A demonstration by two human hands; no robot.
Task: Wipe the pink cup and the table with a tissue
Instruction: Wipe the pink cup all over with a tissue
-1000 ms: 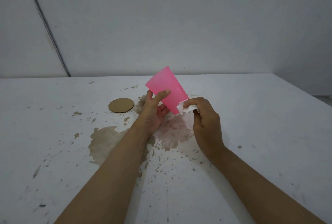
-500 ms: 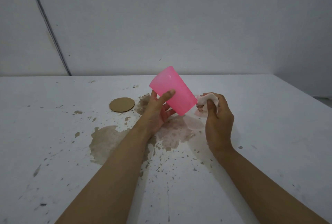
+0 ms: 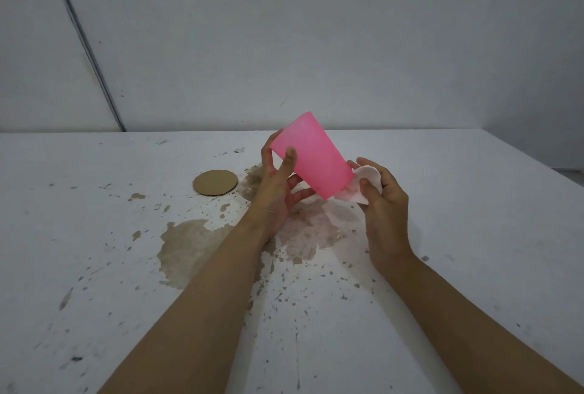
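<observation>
My left hand (image 3: 278, 182) holds the pink cup (image 3: 313, 156) tilted above the white table (image 3: 474, 204), thumb on its near side and fingers under and behind it. The cup's lower end points down and to the right. My right hand (image 3: 384, 201) grips a crumpled white tissue (image 3: 363, 183) pressed against that lower end. Whether the tissue reaches inside the cup is hidden by the cup's wall. Brown stains (image 3: 189, 251) spread over the table under and left of my hands.
A round brown cardboard coaster (image 3: 215, 182) lies flat on the table left of the cup. Small brown specks scatter toward the near edge. A grey wall rises behind the table, and the table's right edge (image 3: 537, 163) runs diagonally at far right.
The cup has turned in my left hand and its upper end has lifted slightly. My right hand with the tissue has moved from the cup's near side round to its lower right end.
</observation>
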